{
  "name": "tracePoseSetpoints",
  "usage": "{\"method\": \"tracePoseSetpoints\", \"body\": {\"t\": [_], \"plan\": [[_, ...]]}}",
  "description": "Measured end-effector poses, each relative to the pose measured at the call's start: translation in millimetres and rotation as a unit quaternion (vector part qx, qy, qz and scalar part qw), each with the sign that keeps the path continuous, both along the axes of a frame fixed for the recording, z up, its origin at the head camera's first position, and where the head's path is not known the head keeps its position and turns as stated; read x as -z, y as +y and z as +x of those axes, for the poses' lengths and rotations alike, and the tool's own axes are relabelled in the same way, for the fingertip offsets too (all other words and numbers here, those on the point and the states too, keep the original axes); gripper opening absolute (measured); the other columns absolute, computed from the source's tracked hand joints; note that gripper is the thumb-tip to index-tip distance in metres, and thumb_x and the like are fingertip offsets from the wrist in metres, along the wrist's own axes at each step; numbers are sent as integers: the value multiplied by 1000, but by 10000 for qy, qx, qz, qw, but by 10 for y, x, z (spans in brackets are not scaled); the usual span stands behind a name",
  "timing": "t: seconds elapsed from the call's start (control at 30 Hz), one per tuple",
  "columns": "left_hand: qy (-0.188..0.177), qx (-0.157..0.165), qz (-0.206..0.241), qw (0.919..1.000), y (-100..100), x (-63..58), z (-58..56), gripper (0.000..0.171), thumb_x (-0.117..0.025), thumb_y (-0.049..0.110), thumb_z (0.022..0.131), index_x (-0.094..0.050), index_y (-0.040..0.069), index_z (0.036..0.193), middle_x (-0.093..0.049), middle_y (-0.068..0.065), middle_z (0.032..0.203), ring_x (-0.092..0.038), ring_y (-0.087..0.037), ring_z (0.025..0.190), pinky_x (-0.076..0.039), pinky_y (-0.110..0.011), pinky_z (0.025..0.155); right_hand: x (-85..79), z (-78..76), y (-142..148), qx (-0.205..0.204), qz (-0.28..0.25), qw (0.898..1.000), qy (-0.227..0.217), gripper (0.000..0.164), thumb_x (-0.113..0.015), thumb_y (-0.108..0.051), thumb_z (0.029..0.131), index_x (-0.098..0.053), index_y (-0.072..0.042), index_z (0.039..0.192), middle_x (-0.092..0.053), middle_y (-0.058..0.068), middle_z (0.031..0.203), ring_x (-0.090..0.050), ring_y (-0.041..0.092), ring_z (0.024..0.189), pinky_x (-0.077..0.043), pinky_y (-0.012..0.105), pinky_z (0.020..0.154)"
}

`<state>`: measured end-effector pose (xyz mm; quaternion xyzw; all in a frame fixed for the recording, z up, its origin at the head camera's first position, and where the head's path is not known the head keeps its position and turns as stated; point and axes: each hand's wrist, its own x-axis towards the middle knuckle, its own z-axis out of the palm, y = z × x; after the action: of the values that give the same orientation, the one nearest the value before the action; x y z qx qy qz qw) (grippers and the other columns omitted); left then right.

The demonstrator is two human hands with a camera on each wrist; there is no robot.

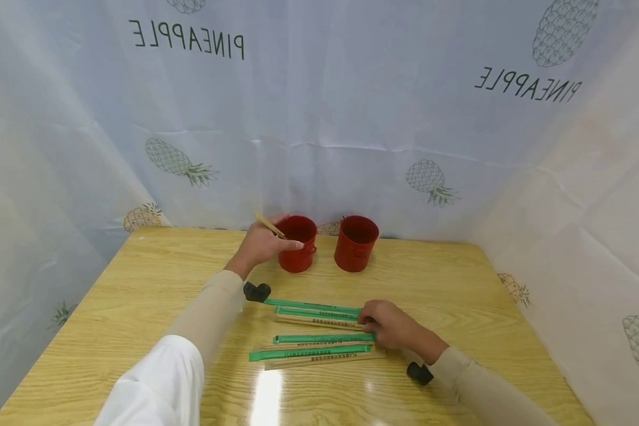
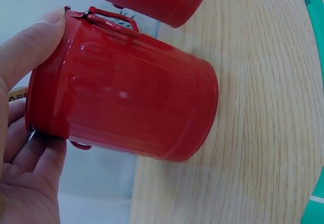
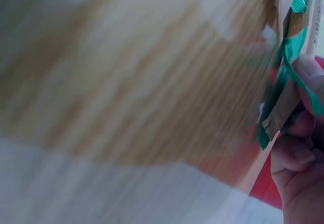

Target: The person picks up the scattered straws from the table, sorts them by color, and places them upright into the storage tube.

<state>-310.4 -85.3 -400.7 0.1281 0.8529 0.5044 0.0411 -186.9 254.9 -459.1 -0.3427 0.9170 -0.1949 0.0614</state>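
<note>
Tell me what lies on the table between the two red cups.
Nothing: in the head view, only bare wooden table shows between the left red cup and the right red cup.

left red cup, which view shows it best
The left wrist view: the left red cup fills the frame, the left hand touching its rim. The head view shows it small; the right wrist view shows only a red blur.

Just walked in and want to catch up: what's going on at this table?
A person is working over a wooden table. Their left hand holds a chopstick at the rim of the left red cup, with a second red cup beside it. Their right hand grips the end of a wrapped chopstick packet; several more green-and-brown packets lie flat in front.
</note>
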Motion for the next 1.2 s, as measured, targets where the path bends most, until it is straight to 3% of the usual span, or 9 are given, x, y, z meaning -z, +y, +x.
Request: {"method": "tracePoseSetpoints", "body": {"t": [0.17, 0.3, 0.4, 0.57, 0.7, 0.97, 1.2], "plan": [[32, 2, 5, 10000, -12, -7, -2, 89, -86, 40, 85, -44, 16, 160, -54, -10, 157, -51, -37, 141, -51, -54, 112, -1, 22, 65, 218, -620, 9964, -527, 14, -65, 1, 99, -70, -12, 97, -64, -4, 90, -52, 2, 80, -52, 22, 72], [9, -5, 29, 10000, -25, -34, 12, 89, -86, 39, 85, -44, 16, 160, -55, -10, 156, -52, -37, 140, -51, -54, 111, -47, 13, 70, 473, -1321, 9854, -960, 11, -63, -3, 101, -68, -11, 97, -62, -2, 89, -50, 3, 79, -48, 22, 69], [-6, -10, 55, 10000, -33, -42, 18, 88, -87, 37, 85, -44, 16, 160, -55, -10, 155, -52, -37, 139, -52, -53, 111, -89, -23, 35, 452, -1773, 9776, -1043, 9, -62, -4, 102, -65, -9, 95, -59, 0, 86, -50, 4, 78, -46, 22, 68], [-16, 9, 186, 9998, -32, -22, 1, 88, -87, 35, 85, -45, 15, 159, -54, -10, 156, -51, -37, 140, -51, -54, 112, -160, -108, -71, 236, -2421, 9656, -916, 9, -62, 0, 102, -63, -5, 94, -56, 7, 81, -50, 6, 72, -46, 23, 64], [-27, 27, 229, 9997, -22, 6, -18, 87, -88, 35, 84, -46, 16, 159, -56, -10, 155, -52, -37, 139, -52, -54, 111, -255, -179, -185, 307, -2643, 9602, -847, 8, -63, 2, 100, -64, -4, 95, -57, 8, 80, -50, 8, 70, -46, 23, 63], [21, 24, 186, 9998, 14, 22, -28, 89, -89, 38, 83, -47, 15, 158, -55, -9, 156, -52, -36, 141, -50, -54, 113, -527, -390, -430, 305, -2669, 9621, -473, 12, -67, 3, 97, -60, -4, 90, -55, 7, 80, -45, 8, 71, -41, 25, 63], [23, -36, 20, 10000, 23, 37, -26, 89, -87, 41, 84, -45, 16, 159, -53, -10, 158, -51, -38, 142, -49, -56, 114, -811, -639, -661, 314, -2571, 9655, 263, 10, -69, 2, 96, -60, -3, 95, -54, 7, 79, -46, 14, 70, -41, 26, 65]]}}
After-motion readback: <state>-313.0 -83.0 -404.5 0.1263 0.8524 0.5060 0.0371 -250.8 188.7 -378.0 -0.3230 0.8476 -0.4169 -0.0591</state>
